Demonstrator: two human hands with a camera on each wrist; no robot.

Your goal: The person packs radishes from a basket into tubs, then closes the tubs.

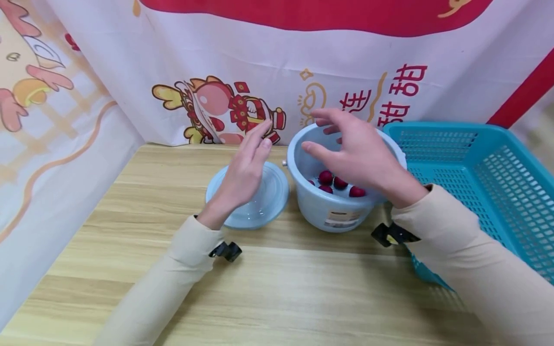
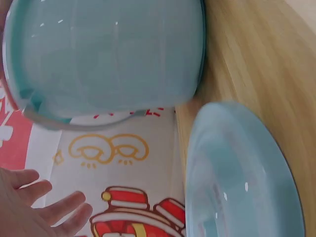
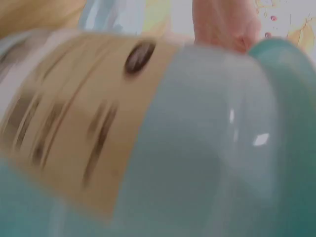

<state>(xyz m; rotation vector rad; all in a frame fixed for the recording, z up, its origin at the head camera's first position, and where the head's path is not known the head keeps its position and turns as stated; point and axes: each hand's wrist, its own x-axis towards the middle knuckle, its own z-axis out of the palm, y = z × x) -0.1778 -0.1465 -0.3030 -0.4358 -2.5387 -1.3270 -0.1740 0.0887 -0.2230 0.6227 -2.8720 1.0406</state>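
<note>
A light-blue bucket [image 1: 311,206] with a paper label stands upright on the table. Several dark red round fruits [image 1: 325,178] lie at its bottom. Over the bucket's opening hovers my right hand [image 1: 359,151], fingers spread and loosely bent, with nothing held. To the left, my left hand [image 1: 242,175] hangs above a round light-blue lid [image 1: 270,202], palm facing the bucket, fingers extended and empty. The left wrist view shows the bucket's smooth side [image 2: 113,59] and the lid's rim [image 2: 247,123] on the wood. Bucket label [image 3: 89,113] fills much of the blurred right wrist view.
A teal perforated plastic basket [image 1: 454,127] sits right of the bucket, partly under my right forearm. Behind the wooden table [image 1: 277,298] hangs a white printed cloth [image 1: 242,48] with red lettering and cartoon figures. The bucket's handle [image 2: 89,127] hangs along its side.
</note>
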